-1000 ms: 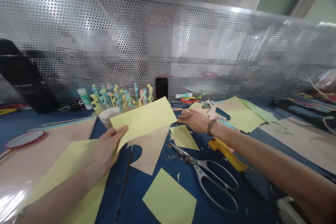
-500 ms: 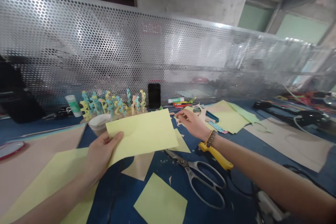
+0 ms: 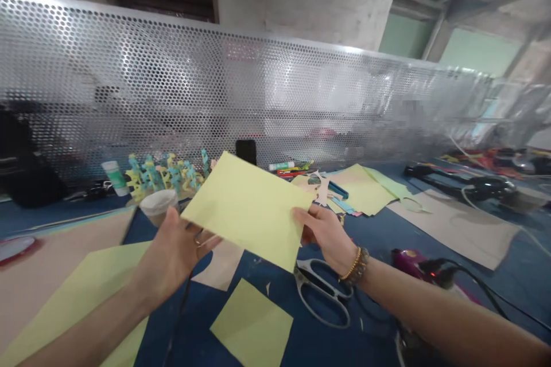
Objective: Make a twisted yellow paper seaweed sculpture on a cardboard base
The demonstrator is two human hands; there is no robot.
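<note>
Pale yellow paper sheet (image 3: 245, 210), lifted clear of the work table and tilted in midair between both hands, its top corner raised near a black phone (image 3: 245, 152). Right hand (image 3: 322, 238): fingers closed, pinching the sheet's right edge against the thumb. Left hand (image 3: 172, 258): fingers spread open around the lower left edge, any real grip on the paper impossible to tell from this view. Below, on the blue-covered table (image 3: 185, 321), steel shears with open loop handles (image 3: 322, 292) just beside the right hand, a square of yellow paper (image 3: 252, 321) and a tan card offcut (image 3: 221, 264). Near the left hand, a paper cup (image 3: 157, 206); farther off, small blue and yellow paper cutout figures (image 3: 163, 175) before a perforated metal screen (image 3: 172, 69). Judged risks: a crease or tear at the pinched edge, from uneven pull between the hands; the paper cup knocked over, if the left hand swung back; the right forearm snagged on the black cord of a magenta hot-air tool (image 3: 413, 261). Lettering on the glue stick (image 3: 115, 178) too small to read; no brand legible anywhere.
</note>
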